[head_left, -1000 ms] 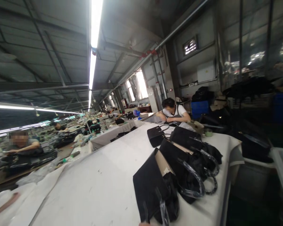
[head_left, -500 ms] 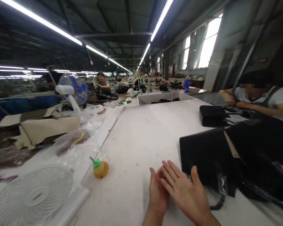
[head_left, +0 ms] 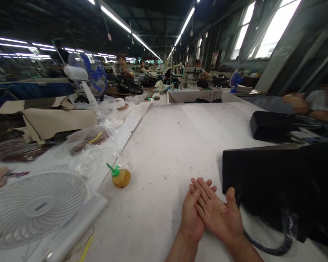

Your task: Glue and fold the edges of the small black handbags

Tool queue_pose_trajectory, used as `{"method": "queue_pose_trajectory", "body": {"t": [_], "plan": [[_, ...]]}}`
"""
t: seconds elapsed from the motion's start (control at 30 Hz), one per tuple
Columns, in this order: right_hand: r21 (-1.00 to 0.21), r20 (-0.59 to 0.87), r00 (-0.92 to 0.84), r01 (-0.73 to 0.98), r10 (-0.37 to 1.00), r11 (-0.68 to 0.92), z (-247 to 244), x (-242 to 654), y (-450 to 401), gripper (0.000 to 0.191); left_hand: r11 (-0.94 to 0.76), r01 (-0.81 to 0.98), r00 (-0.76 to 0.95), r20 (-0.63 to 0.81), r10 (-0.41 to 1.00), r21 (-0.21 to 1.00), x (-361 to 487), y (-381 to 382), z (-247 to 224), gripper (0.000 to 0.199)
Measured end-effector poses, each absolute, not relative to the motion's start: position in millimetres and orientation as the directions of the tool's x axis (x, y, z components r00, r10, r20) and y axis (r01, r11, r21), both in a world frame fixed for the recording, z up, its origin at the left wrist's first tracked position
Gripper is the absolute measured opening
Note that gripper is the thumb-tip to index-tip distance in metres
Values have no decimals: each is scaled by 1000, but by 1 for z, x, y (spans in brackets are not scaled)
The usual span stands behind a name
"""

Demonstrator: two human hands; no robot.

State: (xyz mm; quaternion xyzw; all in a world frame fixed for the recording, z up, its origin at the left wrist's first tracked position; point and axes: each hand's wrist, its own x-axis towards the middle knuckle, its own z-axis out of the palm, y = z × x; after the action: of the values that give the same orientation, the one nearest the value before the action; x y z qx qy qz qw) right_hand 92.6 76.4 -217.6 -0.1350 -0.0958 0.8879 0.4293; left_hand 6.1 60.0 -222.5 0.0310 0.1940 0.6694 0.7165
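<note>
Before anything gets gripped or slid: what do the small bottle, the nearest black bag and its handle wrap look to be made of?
Bottle: probably soft plastic; see-through amber body, opaque green nozzle.

Black bag: matte, perhaps fabric or dull synthetic leather; it shows no shine, but the weave or grain can't be made out.

Handle wrap: likely clear plastic film, glossy, with crinkled highlights.

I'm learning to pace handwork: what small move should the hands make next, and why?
Probably part the right hand from the left hand and ease it to the nearest black bag: the hands touch, neither shows an object, and the bag lies just beside the right one.
</note>
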Motion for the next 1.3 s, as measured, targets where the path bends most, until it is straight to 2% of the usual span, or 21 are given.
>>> {"method": "queue_pose_trajectory", "body": {"t": [0.17,0.3,0.4,0.5,0.6,0.7,0.77,0.83,0.93,1.03,1.1,1.17,1.23,1.3], "plan": [[-312,-186,-589,-723,786,-616,-221,95,75,86,83,-936,-11,-263,965,342,8,62,-220,30],[-334,-196,-599,-703,776,-628,-221,94,76,90,89,-961,-7,-348,938,260,9,63,-220,48],[-352,-159,-635,-680,756,-644,-223,92,77,89,93,-975,-10,-457,890,201,9,64,-219,49],[-398,-100,-661,-658,744,-639,-228,90,74,85,78,-974,-52,-541,840,214,9,64,-216,44],[-484,-41,-651,-650,758,-585,-233,88,67,81,85,-963,-82,-583,808,254,7,63,-215,45],[-546,-8,-651,-633,759,-549,-232,88,60,80,132,-962,-41,-603,797,239,4,62,-215,53],[-516,-10,-633,-660,774,-546,-228,87,59,83,171,-965,25,-579,815,199,2,62,-215,61],[-441,-38,-575,-724,817,-531,-223,85,60,84,185,-969,84,-486,870,163,1,61,-216,67],[-367,-95,-473,-801,876,-473,-218,82,64,77,142,-981,86,-361,929,132,2,60,-217,55],[-373,-127,-435,-812,891,-449,-218,81,66,73,48,-961,-62,-381,922,272,6,59,-220,29],[-403,-134,-437,-796,889,-452,-222,81,66,73,29,-915,-143,-391,909,401,8,59,-221,21],[-453,-121,-452,-767,884,-454,-225,81,64,76,37,-889,-176,-415,892,457,10,58,-220,14],[-525,-84,-467,-730,880,-437,-228,80,61,80,26,-886,-204,-437,876,464,11,57,-220,12],[-660,-21,-476,-653,879,-370,-233,79,56,83,26,-861,-227,-431,873,508,11,55,-221,20]]}}
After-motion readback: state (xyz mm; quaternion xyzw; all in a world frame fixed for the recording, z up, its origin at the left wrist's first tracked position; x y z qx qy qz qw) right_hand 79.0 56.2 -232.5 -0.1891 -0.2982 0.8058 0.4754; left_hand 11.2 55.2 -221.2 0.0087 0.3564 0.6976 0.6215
